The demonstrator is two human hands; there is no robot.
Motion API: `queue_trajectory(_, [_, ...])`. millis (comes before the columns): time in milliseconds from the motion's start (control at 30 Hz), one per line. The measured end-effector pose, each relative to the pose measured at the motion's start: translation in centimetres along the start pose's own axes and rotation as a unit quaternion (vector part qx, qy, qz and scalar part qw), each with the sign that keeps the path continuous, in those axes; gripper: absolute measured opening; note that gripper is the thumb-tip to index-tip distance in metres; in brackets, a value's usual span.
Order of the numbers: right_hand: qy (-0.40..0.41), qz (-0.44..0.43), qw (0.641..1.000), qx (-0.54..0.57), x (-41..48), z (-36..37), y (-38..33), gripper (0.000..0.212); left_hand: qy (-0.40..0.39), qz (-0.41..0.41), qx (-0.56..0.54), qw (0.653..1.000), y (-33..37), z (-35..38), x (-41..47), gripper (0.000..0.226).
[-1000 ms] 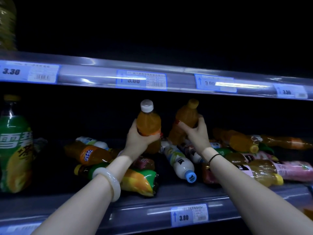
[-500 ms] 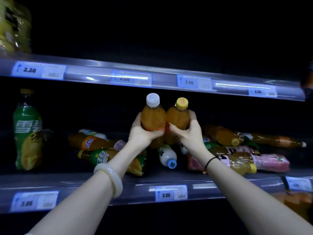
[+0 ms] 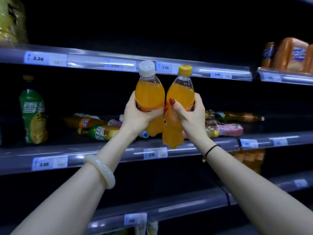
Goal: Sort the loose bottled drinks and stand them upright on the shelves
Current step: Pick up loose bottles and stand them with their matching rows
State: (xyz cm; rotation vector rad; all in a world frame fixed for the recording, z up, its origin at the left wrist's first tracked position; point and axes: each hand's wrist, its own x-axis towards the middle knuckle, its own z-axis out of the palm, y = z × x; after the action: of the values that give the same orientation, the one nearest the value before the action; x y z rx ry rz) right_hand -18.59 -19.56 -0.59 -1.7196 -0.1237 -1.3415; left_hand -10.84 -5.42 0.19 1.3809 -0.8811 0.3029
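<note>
My left hand (image 3: 137, 116) grips an orange drink bottle with a white cap (image 3: 149, 94), held upright in front of the shelves. My right hand (image 3: 189, 116) grips a second orange bottle with a yellow cap (image 3: 181, 94), its side touching the first. Both bottles hang in the air in front of the middle shelf (image 3: 105, 151). Behind them several loose bottles lie on their sides on that shelf: an orange one (image 3: 83, 122), a green-labelled one (image 3: 100, 132), a pink one (image 3: 228, 129) and a brown tea bottle (image 3: 242, 117).
A green-labelled bottle (image 3: 33, 114) stands upright at the left of the middle shelf. The upper shelf rail (image 3: 101, 62) carries price tags. Orange bottles (image 3: 288, 55) stand on the upper right shelf, yellow packs (image 3: 11, 21) at upper left. Lower shelves (image 3: 169, 207) run below.
Both hands have lifted their orange bottles off the shelf, brought them together side by side and pulled them out towards me. The view has swung to the right and back.
</note>
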Motion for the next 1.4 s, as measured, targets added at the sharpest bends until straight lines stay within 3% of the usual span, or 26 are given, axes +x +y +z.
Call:
queue_trajectory(167, [0.016, 0.065, 0.998, -0.010, -3.8, -4.0, -1.6, 0.042, -0.058, -0.027, -0.015, 0.998, 2.8, 2.0, -4.7, 0.061])
queue_trajectory(367, [0.022, 0.148, 0.988, -0.030, -9.2, -10.4, 0.3, 0.032, -0.188, -0.143, 0.003, 0.972, 1.8, 6.8, -9.2, 0.055])
queue_trajectory(567, [0.050, 0.222, 0.972, -0.054, -12.2, -18.5, 5.5, 0.032, -0.256, -0.218, 0.006, 0.942, -2.6, 15.8, -12.9, 0.058])
queue_trajectory(667, [0.055, 0.250, 0.965, -0.053, -12.4, -23.5, 8.8, 0.043, -0.279, -0.237, 0.014, 0.931, -4.7, 21.6, -14.3, 0.063])
queue_trajectory(1000, [-0.024, 0.286, 0.957, -0.045, -8.7, -39.3, 18.9, 0.049, -0.219, -0.311, 0.014, 0.925, -9.7, 40.2, -14.7, 0.069])
queue_trajectory(1400, [-0.045, 0.327, 0.944, -0.017, -6.0, -45.3, 29.5, 0.051, -0.174, -0.389, 0.040, 0.904, -15.9, 49.2, -12.2, 0.072])
